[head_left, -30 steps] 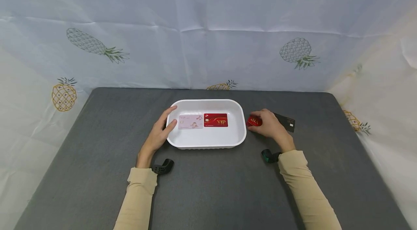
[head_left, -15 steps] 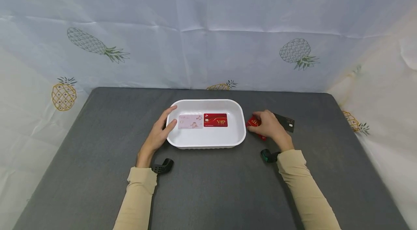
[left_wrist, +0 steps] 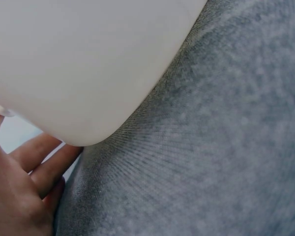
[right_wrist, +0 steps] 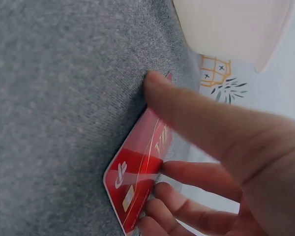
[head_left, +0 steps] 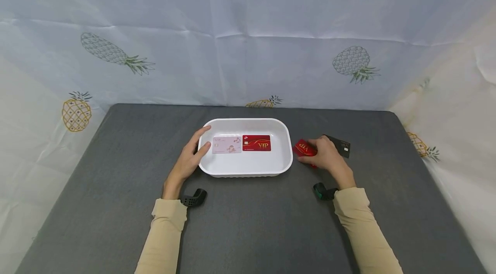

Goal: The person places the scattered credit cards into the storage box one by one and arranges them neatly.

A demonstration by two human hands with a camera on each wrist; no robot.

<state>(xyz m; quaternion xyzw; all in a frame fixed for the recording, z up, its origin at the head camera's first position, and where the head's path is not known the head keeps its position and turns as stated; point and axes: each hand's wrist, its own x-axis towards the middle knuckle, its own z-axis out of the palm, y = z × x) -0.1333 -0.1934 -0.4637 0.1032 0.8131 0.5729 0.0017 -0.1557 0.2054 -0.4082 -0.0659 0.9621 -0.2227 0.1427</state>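
In the head view, my left hand grips the left end of a white plastic tray, thumb and index finger over its rim. The left wrist view has other fingers behind the tray wall. My right hand holds a red VIP card by its edges, just right of the tray. In the right wrist view, the thumb is at one long edge of this red card and curled fingers are at the other. The card lies against the grey cloth.
Inside the tray lie a pale pink VIP card and another red VIP card, side by side. A black card lies beyond my right hand, partly hidden by it. A pineapple-print curtain hangs behind the grey table.
The red card by the right hand has turned, and more of its face shows. My right hand has moved slightly right and toward me. My left hand and the tray stay put.
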